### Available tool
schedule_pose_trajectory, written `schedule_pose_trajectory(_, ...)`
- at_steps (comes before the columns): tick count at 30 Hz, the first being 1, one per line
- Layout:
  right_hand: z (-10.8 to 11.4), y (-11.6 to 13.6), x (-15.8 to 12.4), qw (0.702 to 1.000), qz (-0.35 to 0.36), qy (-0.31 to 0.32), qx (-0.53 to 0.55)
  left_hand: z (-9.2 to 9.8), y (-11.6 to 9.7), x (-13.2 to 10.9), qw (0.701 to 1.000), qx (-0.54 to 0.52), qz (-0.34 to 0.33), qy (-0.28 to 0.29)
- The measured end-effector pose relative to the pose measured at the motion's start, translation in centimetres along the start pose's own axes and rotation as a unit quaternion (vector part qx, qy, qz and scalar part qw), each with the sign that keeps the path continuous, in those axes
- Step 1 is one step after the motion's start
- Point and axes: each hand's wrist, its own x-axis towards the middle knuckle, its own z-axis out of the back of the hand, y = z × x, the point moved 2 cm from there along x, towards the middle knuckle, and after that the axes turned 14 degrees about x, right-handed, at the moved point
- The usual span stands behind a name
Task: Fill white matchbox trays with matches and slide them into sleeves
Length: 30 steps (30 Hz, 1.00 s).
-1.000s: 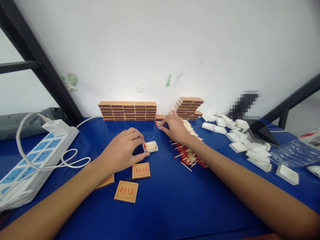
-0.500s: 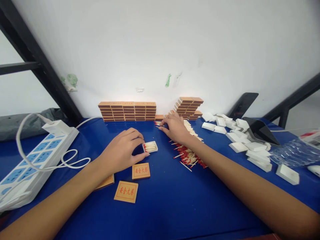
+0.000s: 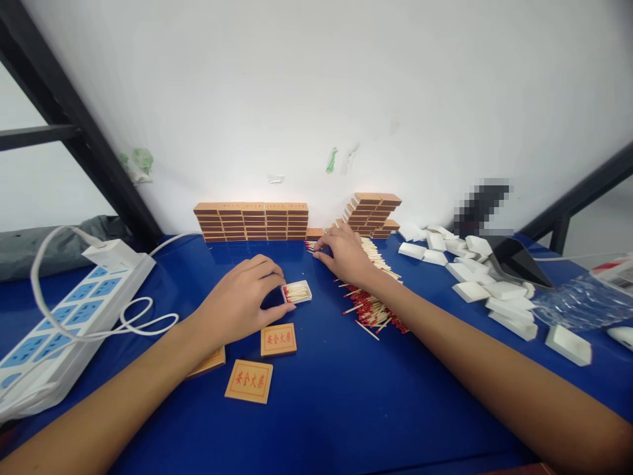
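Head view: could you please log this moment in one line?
left hand: beside white tray | right hand: at match pile | tray: holding matches

The left arm (image 3: 143, 382) is bare and comes from the lower left corner, going forward and inward. The left hand (image 3: 242, 293) has its back upward; its fingers (image 3: 270, 269) are bent together, and the thumb (image 3: 277, 315) is below them, with a gap between. The right arm (image 3: 475, 363), also bare, crosses from the lower right. The right hand (image 3: 346, 257) reaches farther forward, back upward, with its thumb and index finger near each other at the tips.
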Motion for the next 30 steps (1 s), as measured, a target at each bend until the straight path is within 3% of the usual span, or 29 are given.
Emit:
schedule_pose_trajectory(14, 0.4, 0.7, -0.2, 1.0, -0.017, 0.017, 0.008, 0.0, 0.1, -0.1, 1.0, -0.002, 0.001, -0.006)
schedule_pose_trajectory(23, 1.9, 4.8, -2.5, 0.982, 0.132, 0.078, 0.109, 0.0, 0.6, -0.1, 1.0, 0.01, 0.023, 0.007)
schedule_pose_trajectory(30, 0.7, 6.4, -3.6, 0.976, 0.161, 0.095, 0.109, -0.1, 0.5, 0.0, 1.0, 0.007, 0.019, 0.007)
